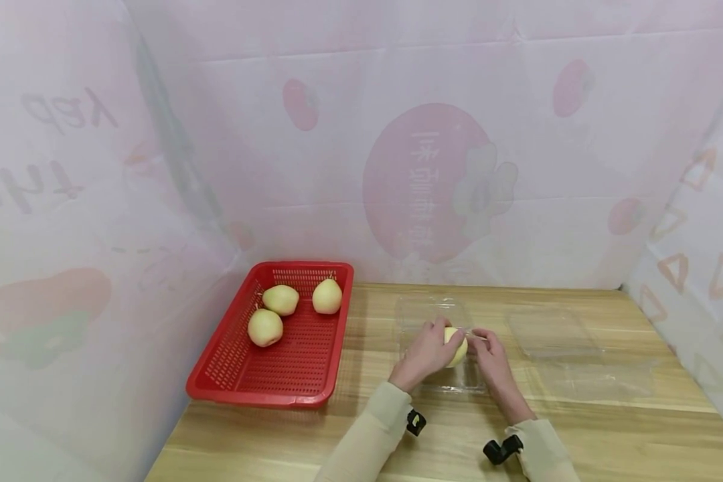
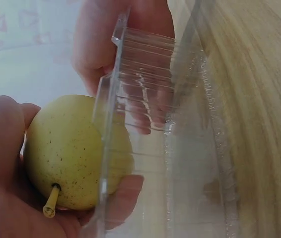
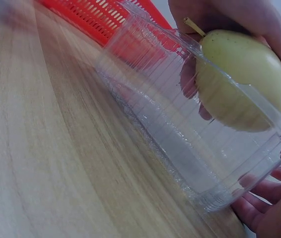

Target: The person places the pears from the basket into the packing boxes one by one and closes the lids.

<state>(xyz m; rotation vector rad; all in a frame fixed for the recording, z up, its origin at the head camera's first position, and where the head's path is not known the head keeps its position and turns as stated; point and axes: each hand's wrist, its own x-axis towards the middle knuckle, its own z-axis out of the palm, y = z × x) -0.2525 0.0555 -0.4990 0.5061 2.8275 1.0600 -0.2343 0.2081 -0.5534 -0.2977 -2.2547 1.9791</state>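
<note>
My left hand (image 1: 426, 353) grips a pale yellow pear (image 1: 458, 349), whose short stem shows in both wrist views. The pear is partly inside a clear plastic box (image 3: 165, 124), overlapping its rim and ribbed wall. In the right wrist view, the left fingers reach behind that wall, under the pear. My right hand (image 1: 493, 358) grips a corner of the box, some fingers at the rim and others low on the outside. The box stands on the wooden table, with its clear lid (image 1: 430, 309) folded open on the far side in the head view.
A red plastic basket (image 1: 336, 361) stands at the left, holding several pears (image 1: 266, 327). Another clear plastic box (image 1: 554, 331) lies open to the right, its second half (image 1: 605, 380) toward the near side. Printed curtains (image 1: 313, 167) enclose the wooden table (image 1: 651, 435).
</note>
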